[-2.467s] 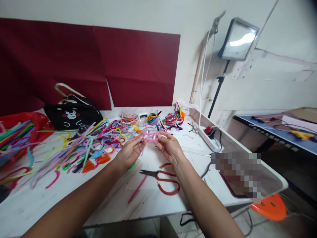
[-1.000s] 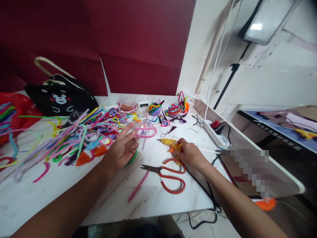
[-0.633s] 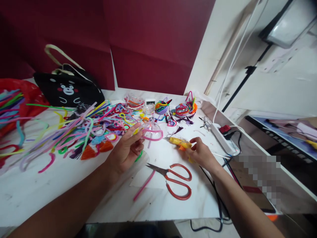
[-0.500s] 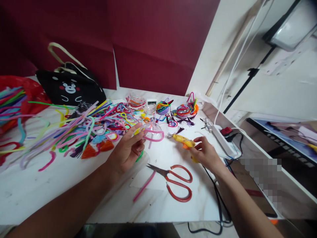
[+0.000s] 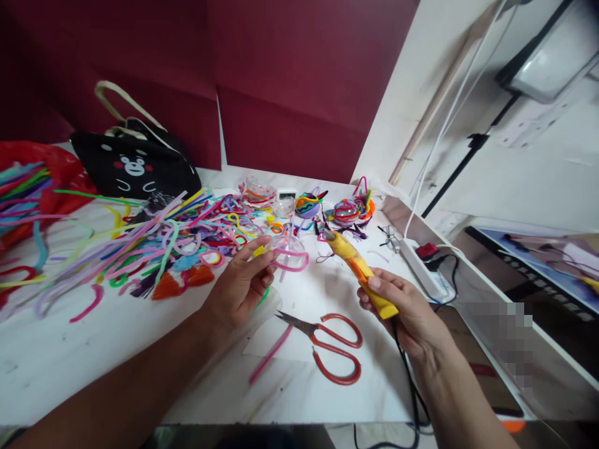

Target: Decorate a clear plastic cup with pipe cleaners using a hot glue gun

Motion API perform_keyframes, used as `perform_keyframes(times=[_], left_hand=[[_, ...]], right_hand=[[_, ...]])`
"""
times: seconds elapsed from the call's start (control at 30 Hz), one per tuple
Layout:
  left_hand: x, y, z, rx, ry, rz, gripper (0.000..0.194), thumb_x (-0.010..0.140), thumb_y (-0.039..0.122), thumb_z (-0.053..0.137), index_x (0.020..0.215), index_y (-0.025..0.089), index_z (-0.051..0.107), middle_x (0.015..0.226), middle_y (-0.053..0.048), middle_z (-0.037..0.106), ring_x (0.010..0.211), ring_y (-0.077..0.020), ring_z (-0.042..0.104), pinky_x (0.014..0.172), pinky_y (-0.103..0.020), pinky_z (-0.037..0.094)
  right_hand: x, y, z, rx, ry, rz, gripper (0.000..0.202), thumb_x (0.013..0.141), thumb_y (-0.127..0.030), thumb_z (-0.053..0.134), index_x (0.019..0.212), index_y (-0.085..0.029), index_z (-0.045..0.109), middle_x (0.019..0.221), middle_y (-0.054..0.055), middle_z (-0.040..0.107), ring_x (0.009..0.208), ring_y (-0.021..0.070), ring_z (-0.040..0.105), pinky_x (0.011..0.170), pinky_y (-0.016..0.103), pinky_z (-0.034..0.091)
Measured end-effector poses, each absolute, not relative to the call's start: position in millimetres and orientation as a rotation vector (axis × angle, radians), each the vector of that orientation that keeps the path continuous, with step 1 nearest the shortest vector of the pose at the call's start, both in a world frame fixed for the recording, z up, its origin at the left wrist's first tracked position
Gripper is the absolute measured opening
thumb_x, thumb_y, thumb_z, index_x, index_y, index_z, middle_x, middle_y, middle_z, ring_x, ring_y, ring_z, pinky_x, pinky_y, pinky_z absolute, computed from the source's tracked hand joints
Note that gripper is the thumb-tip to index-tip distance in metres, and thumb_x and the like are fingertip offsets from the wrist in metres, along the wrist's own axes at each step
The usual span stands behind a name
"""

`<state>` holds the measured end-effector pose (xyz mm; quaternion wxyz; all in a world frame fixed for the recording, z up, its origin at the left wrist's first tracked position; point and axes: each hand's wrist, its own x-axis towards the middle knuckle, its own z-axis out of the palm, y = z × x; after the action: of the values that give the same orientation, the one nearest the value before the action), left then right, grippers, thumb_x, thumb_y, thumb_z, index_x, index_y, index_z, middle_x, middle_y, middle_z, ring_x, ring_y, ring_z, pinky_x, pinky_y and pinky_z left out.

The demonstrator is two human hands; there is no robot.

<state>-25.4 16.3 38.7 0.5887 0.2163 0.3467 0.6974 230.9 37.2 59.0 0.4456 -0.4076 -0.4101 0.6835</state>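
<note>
My left hand (image 5: pixel 246 274) pinches a clear plastic dome (image 5: pixel 291 248) with a pink pipe cleaner (image 5: pixel 294 269) along its rim. To the right, my right hand (image 5: pixel 393 299) is wrapped round a yellow glue gun (image 5: pixel 362 268), its nozzle pointing up and left, a short way from the dome. A black cord runs down from the gun's handle. Below both hands, scissors (image 5: pixel 327 342) with orange-red handles lie spread on the table. Beside their blades rests a loose pink pipe cleaner (image 5: pixel 271 354).
Many coloured pipe cleaners (image 5: pixel 182 237) cover the table's left half. Behind them stands a black bag (image 5: pixel 135 165). Wrapped balls (image 5: pixel 309 204) sit at the back. A white power strip (image 5: pixel 425 271) and a dark phone-like slab (image 5: pixel 486 368) lie on the right.
My right hand has lifted the glue gun off the table, turned it nozzle-up and brought it nearer to me. My left hand and the dome have barely moved.
</note>
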Motion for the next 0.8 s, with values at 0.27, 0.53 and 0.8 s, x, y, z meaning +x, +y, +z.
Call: perform_keyframes(times=[0.27,0.53,0.8], left_hand=[[-23.1,14.7,37.3,0.514,0.849,1.595,0.039,0.066,0.012,0.083,0.102,0.018,0.069,0.065,0.004,0.063,0.052,-0.0046,0.056,0.045,-0.011,0.046],[-16.0,10.4,38.9,0.549,0.872,1.562,0.052,0.065,0.014,0.083,0.112,0.021,0.064,0.073,0.003,0.068,0.054,-0.0046,0.057,0.048,-0.012,0.046],[-10.0,7.2,35.9,0.587,0.985,1.565,0.065,0.066,0.021,0.084,0.123,0.023,0.054,0.075,0.004,0.065,0.06,-0.0068,0.056,0.048,-0.014,0.043]], right_hand=[[213.3,24.2,63.6,-0.743,-0.997,1.833,0.024,0.073,-0.029,0.078,0.087,-0.013,0.067,0.076,0.004,0.065,0.061,0.0097,0.056,0.055,0.019,0.048],[174.4,20.4,75.0,-0.702,-1.081,1.626,0.036,0.065,-0.023,0.08,0.088,-0.019,0.053,0.066,-0.005,0.06,0.049,0.0072,0.049,0.049,0.022,0.044],[140.6,29.9,66.9,-0.94,-1.27,1.21,0.051,0.059,-0.023,0.082,0.095,-0.023,0.046,0.079,-0.006,0.057,0.054,0.0086,0.051,0.046,0.022,0.043]])
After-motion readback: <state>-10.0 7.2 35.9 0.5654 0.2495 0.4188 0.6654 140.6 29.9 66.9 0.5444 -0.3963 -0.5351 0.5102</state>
